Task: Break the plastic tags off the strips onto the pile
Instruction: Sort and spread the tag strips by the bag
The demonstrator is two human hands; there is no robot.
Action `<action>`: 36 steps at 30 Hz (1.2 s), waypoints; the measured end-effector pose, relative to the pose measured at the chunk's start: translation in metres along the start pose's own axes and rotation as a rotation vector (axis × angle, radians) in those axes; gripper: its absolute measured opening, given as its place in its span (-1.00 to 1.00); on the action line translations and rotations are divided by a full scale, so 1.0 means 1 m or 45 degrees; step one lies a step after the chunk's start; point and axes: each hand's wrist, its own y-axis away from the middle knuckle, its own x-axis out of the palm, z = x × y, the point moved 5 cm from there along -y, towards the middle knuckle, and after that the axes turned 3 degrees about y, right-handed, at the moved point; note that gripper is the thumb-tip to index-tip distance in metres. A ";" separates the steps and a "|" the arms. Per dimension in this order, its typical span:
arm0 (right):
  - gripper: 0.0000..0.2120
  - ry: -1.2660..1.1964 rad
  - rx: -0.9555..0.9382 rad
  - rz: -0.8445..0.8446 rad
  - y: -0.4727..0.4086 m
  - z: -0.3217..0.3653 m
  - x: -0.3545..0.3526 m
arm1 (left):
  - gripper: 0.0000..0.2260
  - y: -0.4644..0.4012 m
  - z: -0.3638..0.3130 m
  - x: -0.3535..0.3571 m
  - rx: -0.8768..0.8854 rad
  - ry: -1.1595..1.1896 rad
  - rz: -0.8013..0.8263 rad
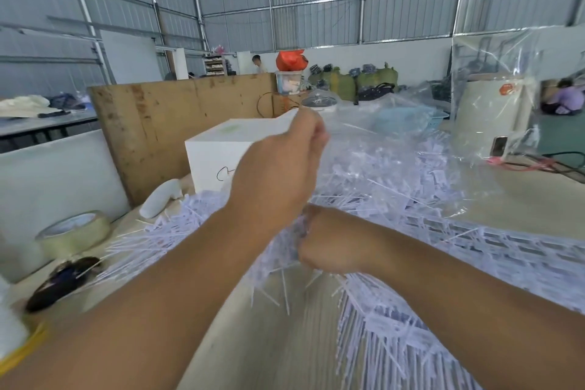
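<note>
Your worktop is a pale wooden surface running from the near edge out toward the plywood board standing at 11 o'clock. Spread over most of its middle and right side is the pile of white plastic tags and thin stems, reaching from 12 o'clock round to 5 o'clock. Clear plastic sheeting rises behind it at 1 o'clock, draped over a cream machine. A white box sits at 12 o'clock, just behind your raised hand.

Your left hand is lifted above the pile at centre, its fingers curled and pinched together at the top. Blur hides what they hold, so you cannot tell whether it is a strip or the edge of the sheeting.

Your right hand lies lower, at about 3 o'clock from centre, closed in a fist on a bundle of strips that pokes out on its left side, right over the pile.

At 9 o'clock a roll of tape stands on the worktop, and a dark object, too blurred to name, lies just nearer you at 8 o'clock. A white glove rests beside the box at 10 o'clock.
</note>
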 end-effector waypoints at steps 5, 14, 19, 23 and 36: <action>-0.82 -0.611 0.093 -0.262 -0.012 -0.012 -0.019 | -0.76 0.039 0.018 -0.013 0.050 -0.052 -0.082; -0.92 -0.984 0.268 -0.251 -0.012 -0.017 -0.017 | -0.79 0.078 0.091 -0.016 -0.495 0.127 -0.079; -0.86 -1.147 0.262 -0.142 -0.019 -0.005 -0.006 | -0.54 0.068 0.108 -0.014 -0.754 -0.004 -0.170; -0.89 -1.271 0.293 -0.275 -0.022 -0.007 -0.009 | -0.87 0.073 0.102 -0.011 -0.683 0.007 -0.124; -0.47 -1.176 0.359 -0.258 -0.075 -0.019 0.003 | -0.54 0.116 0.074 -0.015 -0.766 0.198 0.195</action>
